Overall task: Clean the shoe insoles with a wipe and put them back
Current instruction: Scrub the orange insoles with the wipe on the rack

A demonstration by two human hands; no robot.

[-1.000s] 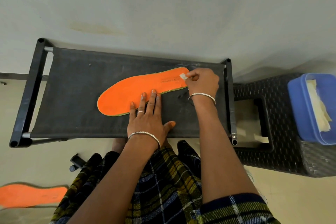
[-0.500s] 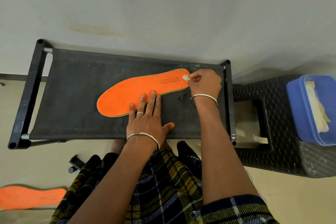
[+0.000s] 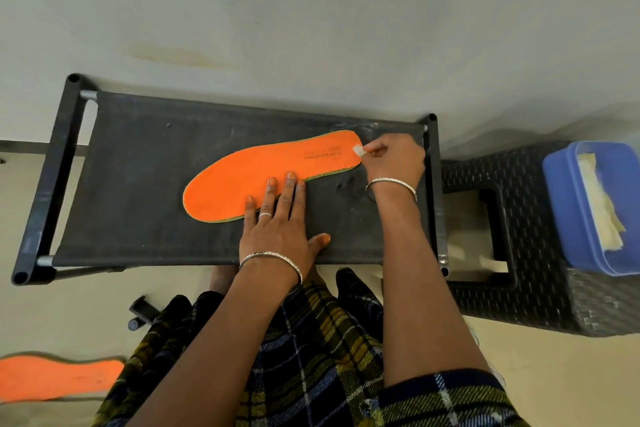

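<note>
Insole (image 3: 263, 173) on rack (image 3: 145, 184), stool (image 3: 540, 253) right, box (image 3: 568, 204) atop holding perhaps wipes (image 3: 602, 204), second insole (image 3: 52, 376) on floor left.

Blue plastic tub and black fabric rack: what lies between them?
In the head view, only the black woven stool; the blue plastic tub sits on it, beside the black fabric rack.

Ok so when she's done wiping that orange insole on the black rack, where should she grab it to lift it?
Probably at the heel end. The insole lies flat on the rack, heel next to the right hand, so a pinch from the right, sliding fingers under the thin edge, looks easiest. The left hand pins the near edge and would release first.
</note>
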